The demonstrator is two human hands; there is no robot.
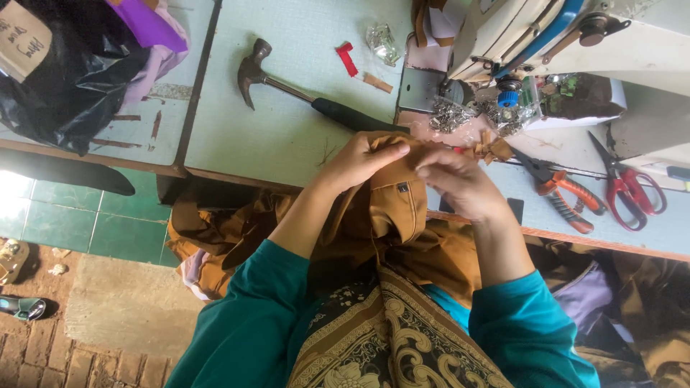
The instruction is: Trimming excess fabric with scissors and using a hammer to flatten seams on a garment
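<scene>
Both my hands work a brown garment (392,208) at the front edge of a pale green table (295,122). My left hand (359,159) pinches the top fold of the cloth. My right hand (460,181) grips the same fold from the other side, fingers curled on it. A small dark metal fastener sits on the cloth just below my hands. More of the brown garment hangs down over my lap and to both sides. Teal sleeves cover my forearms.
A claw hammer (302,90) lies on the table behind my left hand. Orange-handled pliers (564,192) and red-handled scissors (625,183) lie to the right. A white sewing machine (560,36) stands at the back right, with small metal parts (474,115) beside it. A black bag (65,72) sits far left.
</scene>
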